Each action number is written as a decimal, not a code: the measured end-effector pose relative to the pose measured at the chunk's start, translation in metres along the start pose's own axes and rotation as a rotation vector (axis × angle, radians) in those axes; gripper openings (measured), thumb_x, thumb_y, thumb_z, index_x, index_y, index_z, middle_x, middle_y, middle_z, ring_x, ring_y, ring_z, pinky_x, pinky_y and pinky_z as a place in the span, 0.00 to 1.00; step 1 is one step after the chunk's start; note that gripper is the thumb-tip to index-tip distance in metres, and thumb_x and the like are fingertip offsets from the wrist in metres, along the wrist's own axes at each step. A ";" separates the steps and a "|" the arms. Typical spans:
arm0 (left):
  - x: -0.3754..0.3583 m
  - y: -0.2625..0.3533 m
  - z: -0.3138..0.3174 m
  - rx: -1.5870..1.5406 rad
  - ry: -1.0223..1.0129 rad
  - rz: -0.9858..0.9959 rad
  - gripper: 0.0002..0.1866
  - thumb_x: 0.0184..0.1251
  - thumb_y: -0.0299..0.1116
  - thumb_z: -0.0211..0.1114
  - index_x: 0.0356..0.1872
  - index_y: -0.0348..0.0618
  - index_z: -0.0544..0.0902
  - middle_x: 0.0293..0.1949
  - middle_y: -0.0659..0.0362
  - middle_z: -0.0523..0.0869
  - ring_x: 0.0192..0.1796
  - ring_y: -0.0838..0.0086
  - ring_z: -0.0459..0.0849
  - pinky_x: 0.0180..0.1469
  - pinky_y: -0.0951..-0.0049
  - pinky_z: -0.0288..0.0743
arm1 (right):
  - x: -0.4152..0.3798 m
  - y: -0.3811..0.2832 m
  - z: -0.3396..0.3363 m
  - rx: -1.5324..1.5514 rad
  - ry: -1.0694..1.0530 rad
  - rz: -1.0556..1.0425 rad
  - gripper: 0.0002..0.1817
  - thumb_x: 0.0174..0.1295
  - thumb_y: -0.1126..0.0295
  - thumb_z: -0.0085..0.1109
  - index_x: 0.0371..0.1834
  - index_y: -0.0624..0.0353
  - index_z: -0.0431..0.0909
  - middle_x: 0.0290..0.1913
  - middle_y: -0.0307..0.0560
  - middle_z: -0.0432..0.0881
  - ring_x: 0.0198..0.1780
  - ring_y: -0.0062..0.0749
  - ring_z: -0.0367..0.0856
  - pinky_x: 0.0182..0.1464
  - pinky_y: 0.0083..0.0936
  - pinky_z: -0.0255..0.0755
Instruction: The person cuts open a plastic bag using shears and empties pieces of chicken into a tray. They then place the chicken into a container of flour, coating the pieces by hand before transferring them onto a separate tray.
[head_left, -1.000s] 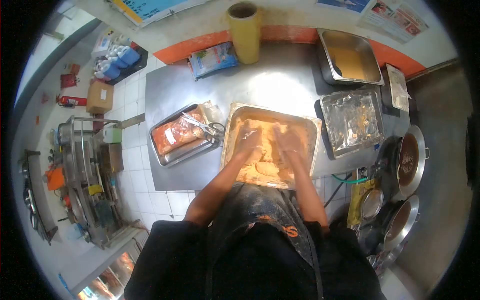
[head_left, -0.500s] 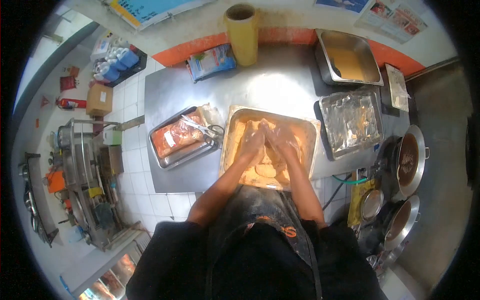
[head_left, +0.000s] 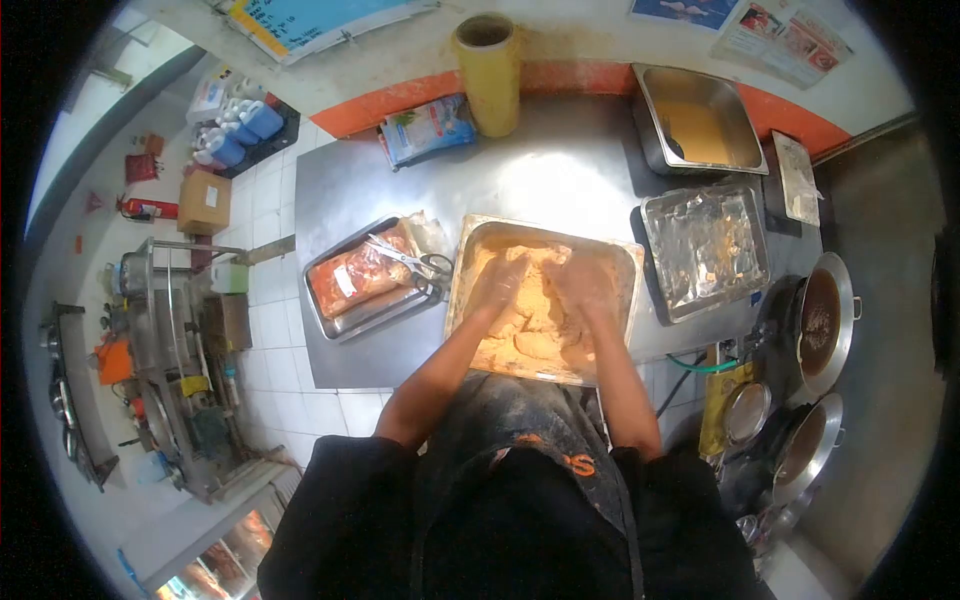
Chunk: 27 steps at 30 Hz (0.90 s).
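Observation:
A metal tray (head_left: 636, 300) holds orange-yellow, floury pieces (head_left: 530, 318) whose exact kind I cannot make out. My left hand (head_left: 503, 283) is in the tray's left part, touching the coated contents. On the right side of the same tray is my right hand (head_left: 584, 284), blurred by motion. Both hands look dusted with the coating, and their fingertips are smeared or partly hidden. Left of the tray, a smaller metal tray (head_left: 345, 328) carries a wrapped reddish meat pack (head_left: 350, 278) with scissors (head_left: 405, 258) on top.
A foil-lined tray (head_left: 705, 250) and a deep pan of yellowish liquid (head_left: 700, 125) stand at the right. At the back are a yellow cylinder (head_left: 490, 85) and a blue-white packet (head_left: 428, 130). Two large pans (head_left: 822, 325) (head_left: 803, 450) sit at the far right.
My hands have moved apart from the tray's middle, the left one leftward and the right one rightward. The coating between them now looks more spread over the pieces.

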<state>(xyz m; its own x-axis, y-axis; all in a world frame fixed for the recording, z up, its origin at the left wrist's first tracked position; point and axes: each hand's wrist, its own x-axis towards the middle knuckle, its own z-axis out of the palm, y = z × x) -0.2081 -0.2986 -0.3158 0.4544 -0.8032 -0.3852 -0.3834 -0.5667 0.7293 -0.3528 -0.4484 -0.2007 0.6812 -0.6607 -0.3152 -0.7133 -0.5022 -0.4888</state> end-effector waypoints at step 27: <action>-0.039 0.035 -0.009 -0.343 0.301 -0.023 0.36 0.77 0.53 0.57 0.72 0.32 0.66 0.72 0.42 0.70 0.75 0.55 0.67 0.76 0.63 0.59 | -0.017 -0.023 0.022 0.030 0.053 0.128 0.33 0.66 0.43 0.55 0.51 0.70 0.83 0.49 0.69 0.85 0.51 0.61 0.84 0.56 0.47 0.77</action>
<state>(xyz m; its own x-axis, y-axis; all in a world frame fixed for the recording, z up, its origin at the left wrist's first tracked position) -0.2318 -0.2851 -0.2700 0.6927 -0.6733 -0.2586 -0.1053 -0.4491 0.8872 -0.3448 -0.4133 -0.2019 0.5750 -0.7471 -0.3334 -0.7879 -0.3959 -0.4717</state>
